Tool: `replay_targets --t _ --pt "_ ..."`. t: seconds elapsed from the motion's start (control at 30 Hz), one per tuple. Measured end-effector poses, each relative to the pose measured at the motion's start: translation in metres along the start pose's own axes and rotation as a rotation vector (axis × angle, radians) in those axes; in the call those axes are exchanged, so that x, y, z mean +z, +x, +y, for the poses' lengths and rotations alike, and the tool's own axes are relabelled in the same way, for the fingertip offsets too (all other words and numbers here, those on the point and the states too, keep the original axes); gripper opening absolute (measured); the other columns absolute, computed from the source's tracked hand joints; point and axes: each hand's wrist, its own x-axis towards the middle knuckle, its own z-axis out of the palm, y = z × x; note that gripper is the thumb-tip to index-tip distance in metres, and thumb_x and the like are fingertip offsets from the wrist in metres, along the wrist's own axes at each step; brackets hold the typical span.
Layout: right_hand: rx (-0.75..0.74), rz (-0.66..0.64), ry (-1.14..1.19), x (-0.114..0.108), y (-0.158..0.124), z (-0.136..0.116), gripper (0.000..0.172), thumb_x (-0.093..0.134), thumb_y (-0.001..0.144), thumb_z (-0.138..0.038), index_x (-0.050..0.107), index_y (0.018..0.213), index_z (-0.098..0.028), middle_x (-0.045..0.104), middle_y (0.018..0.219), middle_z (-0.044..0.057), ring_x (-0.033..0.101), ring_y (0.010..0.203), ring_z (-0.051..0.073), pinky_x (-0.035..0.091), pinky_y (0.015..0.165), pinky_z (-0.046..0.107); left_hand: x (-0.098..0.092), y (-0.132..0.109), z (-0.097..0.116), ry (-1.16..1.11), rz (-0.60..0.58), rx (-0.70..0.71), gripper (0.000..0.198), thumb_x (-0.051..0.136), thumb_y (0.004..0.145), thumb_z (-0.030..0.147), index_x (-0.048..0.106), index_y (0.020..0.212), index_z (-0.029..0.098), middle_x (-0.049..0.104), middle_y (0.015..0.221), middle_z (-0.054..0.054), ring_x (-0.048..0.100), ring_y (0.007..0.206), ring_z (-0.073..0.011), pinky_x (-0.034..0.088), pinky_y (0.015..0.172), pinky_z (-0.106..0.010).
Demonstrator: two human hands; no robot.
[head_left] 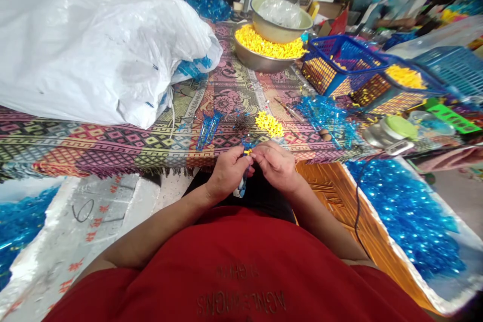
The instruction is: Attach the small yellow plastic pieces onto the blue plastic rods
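My left hand (pixel 228 172) is closed around a clear blue plastic piece (pixel 241 188), whose lower end sticks out under the fingers. A small yellow plastic piece (pixel 247 152) shows at the upper end, between both hands. My right hand (pixel 277 163) pinches close beside it; whatever is in those fingertips is too small to make out. Just beyond the hands lie a pile of small yellow pieces (pixel 269 124) and a scatter of tiny dark bits (pixel 243 123). Several clear blue plastic pieces (pixel 209 130) lie to the left of them on the patterned cloth (pixel 226 95).
A big white sack (pixel 94 45) covers the left of the table. Behind stand a metal bowl (pixel 260 63) of yellow pieces and blue baskets (pixel 332 70). More blue pieces (pixel 328 115) and a jar (pixel 392 133) lie right. Foam boxes (pixel 445 292) flank me below.
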Motion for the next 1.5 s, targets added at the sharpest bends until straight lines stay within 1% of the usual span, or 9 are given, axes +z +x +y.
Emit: replay_targets --t 0.17,0.3,0.5,0.6,0.9,1.03,1.17,1.3,1.5 --pt "0.036 0.051 0.036 0.001 -0.001 0.001 0.011 0.052 0.089 -0.015 0.061 0.085 -0.021 0.063 0.075 0.003 0.059 0.070 0.015 0.052 0.065 0.029 -0.003 0.000 0.001 0.128 -0.014 0.080 0.016 0.047 0.084 0.025 0.059 0.081 0.014 0.066 0.071 -0.003 0.064 0.062 -0.0130 0.051 0.060 -0.023" --pt "-0.005 -0.011 -0.033 0.000 -0.003 0.002 0.013 0.051 0.089 -0.015 0.063 0.091 -0.020 0.065 0.086 0.007 0.061 0.078 0.017 0.053 0.070 0.031 -0.004 0.000 0.004 0.238 0.014 0.123 0.016 0.046 0.083 0.022 0.058 0.078 0.014 0.063 0.067 -0.002 0.062 0.060 -0.0125 0.050 0.059 -0.022" --pt "0.078 0.075 0.009 0.003 0.002 -0.005 0.007 0.057 0.088 -0.017 0.063 0.087 -0.020 0.064 0.075 0.002 0.061 0.072 0.015 0.051 0.068 0.028 0.000 -0.001 0.006 -0.023 0.034 -0.038 0.008 0.046 0.079 0.021 0.052 0.079 0.016 0.057 0.066 0.002 0.060 0.050 -0.0118 0.051 0.048 -0.024" --pt "0.096 0.070 0.044 0.003 0.003 -0.007 0.011 0.055 0.088 -0.016 0.065 0.089 -0.021 0.066 0.079 0.003 0.062 0.077 0.015 0.052 0.072 0.029 0.000 -0.001 0.004 -0.137 0.007 -0.071 0.008 0.047 0.079 0.023 0.051 0.078 0.017 0.057 0.066 0.002 0.060 0.050 -0.0117 0.052 0.047 -0.025" --pt "0.134 0.057 0.012 -0.006 0.003 -0.001 0.018 0.056 0.088 -0.023 0.069 0.101 -0.025 0.061 0.082 0.005 0.058 0.077 0.017 0.052 0.066 0.032 -0.004 -0.003 0.003 0.041 -0.040 0.081 0.012 0.044 0.082 0.022 0.053 0.078 0.016 0.059 0.060 0.001 0.057 0.051 -0.0100 0.046 0.050 -0.020" --pt "0.145 0.042 0.066 -0.010 0.004 -0.002 0.017 0.057 0.088 -0.022 0.070 0.097 -0.026 0.059 0.080 0.003 0.058 0.073 0.015 0.050 0.062 0.029 -0.004 -0.004 0.002 0.041 -0.081 0.099 0.013 0.042 0.083 0.022 0.053 0.079 0.016 0.060 0.064 -0.001 0.057 0.052 -0.0109 0.046 0.049 -0.021" --pt "0.147 0.067 0.073 -0.010 0.008 -0.005 0.011 0.060 0.086 -0.020 0.069 0.089 -0.024 0.059 0.077 0.002 0.057 0.071 0.014 0.049 0.062 0.029 -0.004 -0.003 0.002 0.143 -0.039 0.160 0.013 0.043 0.083 0.021 0.053 0.076 0.016 0.058 0.061 0.000 0.055 0.050 -0.0094 0.045 0.050 -0.020" --pt "0.216 0.116 0.091 -0.008 0.009 -0.010 0.006 0.060 0.086 -0.021 0.064 0.082 -0.022 0.061 0.076 0.002 0.059 0.073 0.015 0.050 0.069 0.031 -0.004 -0.001 0.003 0.041 -0.037 0.107 0.012 0.043 0.084 0.023 0.052 0.080 0.016 0.059 0.062 0.000 0.056 0.050 -0.0100 0.048 0.051 -0.021" --pt "0.181 0.028 0.115 -0.003 0.005 -0.009 0.009 0.057 0.087 -0.019 0.063 0.080 -0.022 0.063 0.072 0.000 0.059 0.070 0.014 0.049 0.067 0.029 -0.003 -0.002 0.004 -0.055 -0.036 0.039 0.009 0.045 0.082 0.023 0.051 0.080 0.016 0.060 0.061 0.001 0.059 0.051 -0.0113 0.051 0.052 -0.023"
